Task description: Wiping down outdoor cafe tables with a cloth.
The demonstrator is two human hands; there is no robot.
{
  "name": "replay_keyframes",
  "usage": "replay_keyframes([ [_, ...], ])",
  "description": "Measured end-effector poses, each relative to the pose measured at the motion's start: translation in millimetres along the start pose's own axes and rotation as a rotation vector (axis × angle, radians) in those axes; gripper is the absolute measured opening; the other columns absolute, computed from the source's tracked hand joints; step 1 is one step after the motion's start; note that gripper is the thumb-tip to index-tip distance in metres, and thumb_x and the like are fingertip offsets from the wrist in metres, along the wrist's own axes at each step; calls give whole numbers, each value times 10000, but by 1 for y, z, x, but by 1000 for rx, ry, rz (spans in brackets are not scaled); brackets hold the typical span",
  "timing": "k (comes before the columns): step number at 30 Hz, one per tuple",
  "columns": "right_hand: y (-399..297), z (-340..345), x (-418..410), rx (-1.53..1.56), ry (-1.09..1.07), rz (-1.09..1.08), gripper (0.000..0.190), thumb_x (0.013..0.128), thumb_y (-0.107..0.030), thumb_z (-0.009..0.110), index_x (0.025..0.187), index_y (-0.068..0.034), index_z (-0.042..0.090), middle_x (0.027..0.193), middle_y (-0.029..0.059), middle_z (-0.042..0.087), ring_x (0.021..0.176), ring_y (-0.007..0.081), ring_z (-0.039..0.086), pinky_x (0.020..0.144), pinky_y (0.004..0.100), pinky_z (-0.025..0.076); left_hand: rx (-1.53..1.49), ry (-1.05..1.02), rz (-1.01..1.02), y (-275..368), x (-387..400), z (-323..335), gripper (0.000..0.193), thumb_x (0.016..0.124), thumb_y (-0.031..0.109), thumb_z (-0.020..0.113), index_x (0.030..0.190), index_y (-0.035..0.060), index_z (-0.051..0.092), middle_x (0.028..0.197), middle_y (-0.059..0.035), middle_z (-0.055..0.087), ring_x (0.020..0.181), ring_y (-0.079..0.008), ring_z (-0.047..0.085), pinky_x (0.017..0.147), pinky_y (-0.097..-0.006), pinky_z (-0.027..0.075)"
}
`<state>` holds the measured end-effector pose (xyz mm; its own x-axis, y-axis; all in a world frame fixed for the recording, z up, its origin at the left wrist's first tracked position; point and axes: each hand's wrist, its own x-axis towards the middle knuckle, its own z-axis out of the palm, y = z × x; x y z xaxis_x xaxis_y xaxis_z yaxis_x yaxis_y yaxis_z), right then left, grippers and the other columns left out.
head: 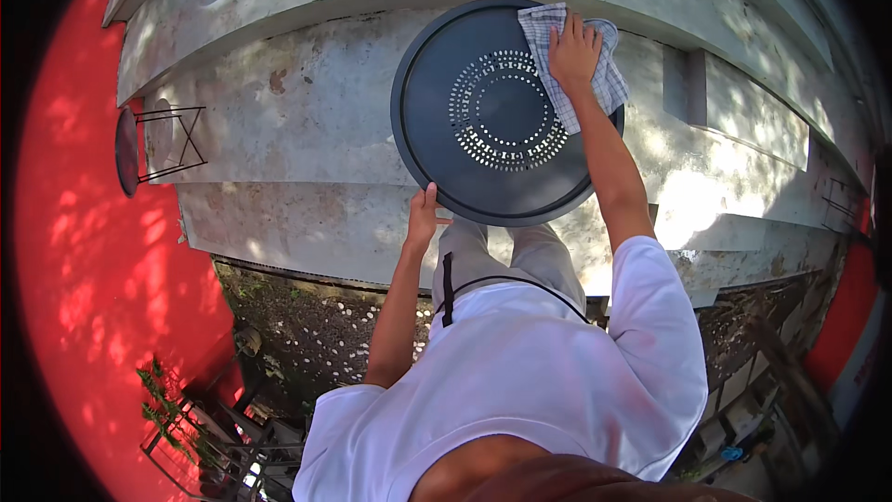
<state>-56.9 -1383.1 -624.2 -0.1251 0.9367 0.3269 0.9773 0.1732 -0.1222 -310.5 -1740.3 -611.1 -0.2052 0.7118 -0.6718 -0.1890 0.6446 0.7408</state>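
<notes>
A round dark metal tabletop point(512, 188) with rings of small punched holes lies in front of my legs. My left hand point(424, 215) grips its lower left rim, thumb on top and the other fingers mostly hidden. A checked cloth point(606, 77) lies over the upper right part of the tabletop and hangs past its edge. My right hand point(575, 56) presses flat on this cloth with the fingers pointing away from me. What holds the tabletop up is hidden beneath it.
Broad concrete steps point(313, 118) run across the view. At the left, a small round table point(127, 152) with thin black legs stands by a red wall point(83, 223). Concrete blocks point(752, 108) rise at the right. Soil with pale pebbles point(327, 335) and a potted plant point(164, 397) lie lower left.
</notes>
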Motion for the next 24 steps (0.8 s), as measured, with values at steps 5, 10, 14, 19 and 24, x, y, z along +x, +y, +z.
replay_keyframes([
  [5,69,-79,-155,63,-158,187,622,1066,-308,458,1600,-26,309,1665,164,296,1410,482,413,1172,562,327,85,-59,-27,-9,7,-9,641,1078,570,409,1329,-3,550,1192,-130,689,1060,-289,703,719,-481,652],
  [10,8,-124,-283,105,-342,275,658,1046,-258,490,1611,-4,271,1721,188,85,1523,541,154,1214,615,227,69,-29,14,-6,10,-8,607,1086,553,401,1311,15,569,1021,-106,688,884,-232,690,658,-426,655],
  [14,-8,-105,-275,28,-297,300,653,1055,-309,460,1617,-32,277,1719,187,93,1521,574,79,1220,652,152,57,-92,-37,0,5,-15,614,1086,564,387,1315,24,567,1020,-106,689,885,-226,681,649,-434,654],
  [19,-28,-39,-184,47,6,368,632,1079,-402,387,1623,-94,295,1702,191,184,1522,546,145,1203,704,43,-70,-75,-24,-3,2,0,615,1098,560,335,1304,26,559,1058,-121,703,935,-243,705,644,-428,649],
  [24,-160,-7,-121,188,-171,-156,605,1090,-419,359,1640,-183,274,1715,96,199,1544,434,212,1231,644,105,-195,-67,-103,-11,-18,-20,545,1105,493,333,1320,33,532,1151,-175,709,962,-296,712,677,-478,648],
])
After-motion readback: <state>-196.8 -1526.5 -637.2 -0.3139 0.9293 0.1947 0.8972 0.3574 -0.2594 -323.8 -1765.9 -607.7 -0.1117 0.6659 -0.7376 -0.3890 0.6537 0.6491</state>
